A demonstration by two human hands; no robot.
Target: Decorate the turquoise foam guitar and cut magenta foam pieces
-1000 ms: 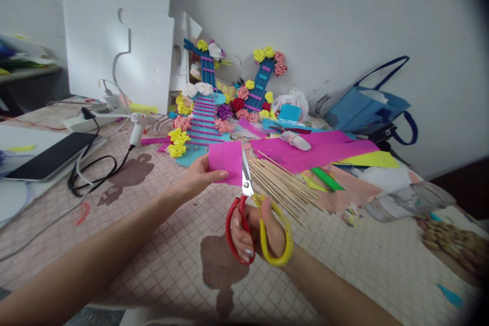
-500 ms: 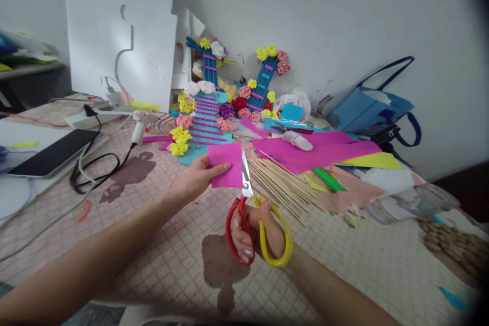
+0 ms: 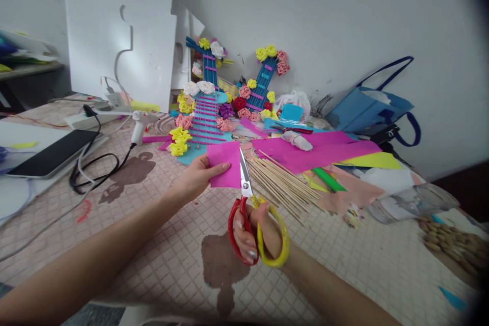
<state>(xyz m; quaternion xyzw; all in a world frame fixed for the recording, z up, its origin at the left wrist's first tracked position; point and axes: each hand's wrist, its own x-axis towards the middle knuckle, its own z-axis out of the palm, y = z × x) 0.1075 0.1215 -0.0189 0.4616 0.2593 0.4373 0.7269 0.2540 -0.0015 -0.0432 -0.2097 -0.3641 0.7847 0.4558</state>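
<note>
A small rectangle of magenta paper (image 3: 225, 178) is pinched between the thumb and fingers of my left hand (image 3: 202, 174), held above the table. My right hand (image 3: 248, 234) has its fingers and thumb through the handles of a pair of scissors (image 3: 245, 188), one handle red and the other yellow. The blades point away from me and lie along the paper's right edge, nearly closed. Just beyond the scissors, a bundle of thin wooden sticks (image 3: 284, 186) rests on the table.
Paper-flower decorations on blue stick frames (image 3: 208, 122) stand at the back. Larger magenta paper (image 3: 324, 147) and a green strip (image 3: 329, 179) lie to the right. Leftward are a white glue gun (image 3: 139, 125), a black cable (image 3: 103, 175) and a tablet-like device (image 3: 53, 153). A blue bag (image 3: 370, 107) leans at the wall.
The scissor handles have come slightly closer together, and the blades have shifted a little left. The paper in my left hand has barely moved.
</note>
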